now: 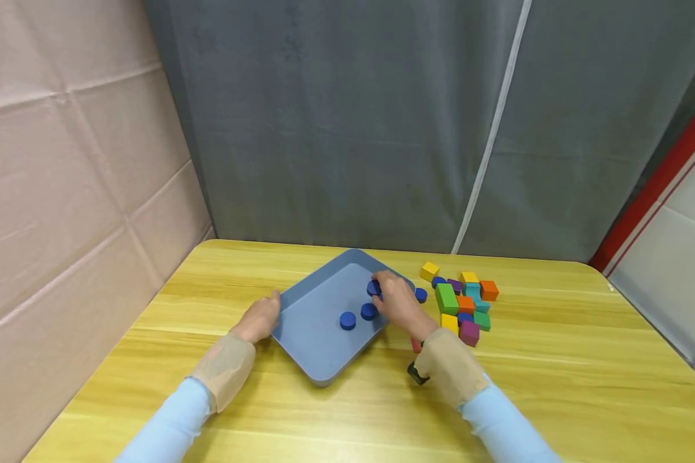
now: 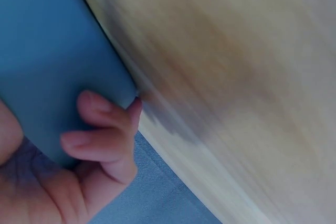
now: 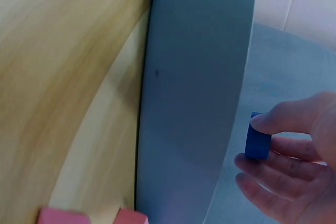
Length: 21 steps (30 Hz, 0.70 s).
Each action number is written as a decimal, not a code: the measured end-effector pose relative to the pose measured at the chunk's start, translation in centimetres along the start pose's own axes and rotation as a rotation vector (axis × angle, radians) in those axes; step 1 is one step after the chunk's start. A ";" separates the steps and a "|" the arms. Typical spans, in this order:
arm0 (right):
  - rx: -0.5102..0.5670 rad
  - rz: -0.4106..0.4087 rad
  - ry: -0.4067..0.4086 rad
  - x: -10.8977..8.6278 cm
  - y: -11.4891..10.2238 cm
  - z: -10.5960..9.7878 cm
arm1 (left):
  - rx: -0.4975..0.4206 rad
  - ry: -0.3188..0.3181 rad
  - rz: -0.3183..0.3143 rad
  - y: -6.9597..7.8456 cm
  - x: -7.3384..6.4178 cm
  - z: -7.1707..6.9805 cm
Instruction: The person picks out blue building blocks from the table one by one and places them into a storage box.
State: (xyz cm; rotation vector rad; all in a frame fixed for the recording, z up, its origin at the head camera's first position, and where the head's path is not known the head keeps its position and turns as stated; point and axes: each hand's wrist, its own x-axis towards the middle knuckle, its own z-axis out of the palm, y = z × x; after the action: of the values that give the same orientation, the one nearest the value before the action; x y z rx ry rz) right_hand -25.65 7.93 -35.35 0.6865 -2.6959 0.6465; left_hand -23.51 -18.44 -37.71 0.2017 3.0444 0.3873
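Observation:
A blue-grey tray [image 1: 315, 325] lies at an angle on the wooden table. My left hand [image 1: 259, 318] grips its left rim; in the left wrist view, curled fingers [image 2: 97, 142] press against the outside of the tray wall [image 2: 52, 40]. Over the tray's right side, my right hand [image 1: 402, 305] pinches a blue disc block [image 3: 258, 142] between thumb and fingers. Several blue disc blocks are by that hand: one [image 1: 348, 320] near the tray's middle, another [image 1: 369, 312] closer to the fingers, and one [image 1: 373, 287] at the fingertips.
Right of the tray sits a cluster of coloured blocks, among them a green block [image 1: 446, 299], an orange cube [image 1: 489, 290] and a purple cube [image 1: 469, 333]. A blue disc [image 1: 421, 295] lies just outside the tray rim. A grey curtain [image 1: 336, 128] hangs behind the table.

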 end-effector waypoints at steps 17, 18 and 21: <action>0.021 -0.079 -0.052 1.2 -2.4 1.4 | -0.019 -0.031 -0.022 0.2 0.0 -0.4; 0.018 -0.084 -0.055 1.3 -2.6 1.5 | -0.019 -0.032 -0.022 0.2 0.0 -0.4; 0.018 -0.098 -0.071 1.4 -3.2 1.9 | -0.020 -0.031 -0.020 0.2 0.0 -0.3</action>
State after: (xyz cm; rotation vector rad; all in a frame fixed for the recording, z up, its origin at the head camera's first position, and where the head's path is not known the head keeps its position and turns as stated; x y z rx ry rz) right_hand -25.55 3.98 -35.31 0.8559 -2.7029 0.6342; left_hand -23.51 -18.29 -37.34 0.1740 3.0083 0.4090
